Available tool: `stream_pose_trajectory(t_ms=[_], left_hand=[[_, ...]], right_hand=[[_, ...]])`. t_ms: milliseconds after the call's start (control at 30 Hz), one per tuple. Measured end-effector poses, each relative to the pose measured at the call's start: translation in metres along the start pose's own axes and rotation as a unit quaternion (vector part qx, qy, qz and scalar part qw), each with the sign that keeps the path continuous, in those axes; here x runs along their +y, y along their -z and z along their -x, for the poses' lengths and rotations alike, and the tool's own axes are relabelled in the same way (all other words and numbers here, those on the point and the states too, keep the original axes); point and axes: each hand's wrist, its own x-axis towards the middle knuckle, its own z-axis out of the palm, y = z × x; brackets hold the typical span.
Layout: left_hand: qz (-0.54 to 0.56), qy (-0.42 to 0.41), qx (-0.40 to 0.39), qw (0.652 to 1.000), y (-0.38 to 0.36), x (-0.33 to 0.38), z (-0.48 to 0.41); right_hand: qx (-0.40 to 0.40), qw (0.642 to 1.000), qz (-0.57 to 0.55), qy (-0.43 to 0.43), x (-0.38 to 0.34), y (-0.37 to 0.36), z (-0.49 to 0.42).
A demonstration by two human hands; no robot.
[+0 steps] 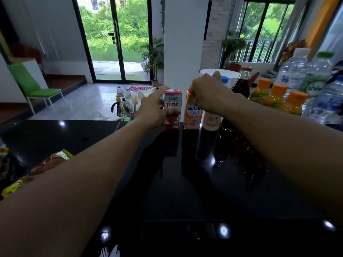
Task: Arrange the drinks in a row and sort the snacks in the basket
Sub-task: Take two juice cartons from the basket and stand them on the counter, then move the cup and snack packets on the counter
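A red "Unif fresh" juice carton (173,110) stands upright at the far edge of the black counter (176,191). My left hand (152,108) grips its left side, forefinger at its top corner. Right beside it stands an orange carton (192,115), and my right hand (209,91) holds its top. A small pale bottle (211,121) and a dark glass bottle (241,84) follow to the right, then three orange-juice bottles (274,97) and clear water bottles (295,71). Snack packets (48,164) lie at the left, partly under my left forearm.
The counter's far edge drops to a lower floor with a kettle (123,107), small bottles and a green chair (35,86). A white pillar (183,43) rises behind the cartons. A white round lid or bowl (230,75) sits behind my right hand.
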Motion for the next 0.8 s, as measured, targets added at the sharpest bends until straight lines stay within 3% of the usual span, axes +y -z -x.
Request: stream_pose_trajectory(t_ms=[200,300,600,700,800], left_hand=[[-0.012,0.028,-0.012,0.999,0.001,0.001,0.003],[-0.051,0.029,-0.057,0.997,0.008,0.004,0.017],[-0.188,0.039,-0.01,0.981,0.068,-0.005,0.068],[-0.228,0.032,0.019,0.973,0.098,-0.004,0.091],[-0.25,0.023,0.065,0.966,0.136,-0.005,0.116]], right_hand=[[-0.006,1.0,0.006,0.002,-0.002,0.003,0.002],[-0.01,1.0,0.0,0.003,-0.006,0.009,0.009],[0.153,0.985,-0.078,0.008,-0.05,0.013,0.052],[0.133,0.976,-0.163,0.048,-0.082,0.015,0.073],[0.065,0.961,-0.252,0.09,-0.119,0.015,0.093]])
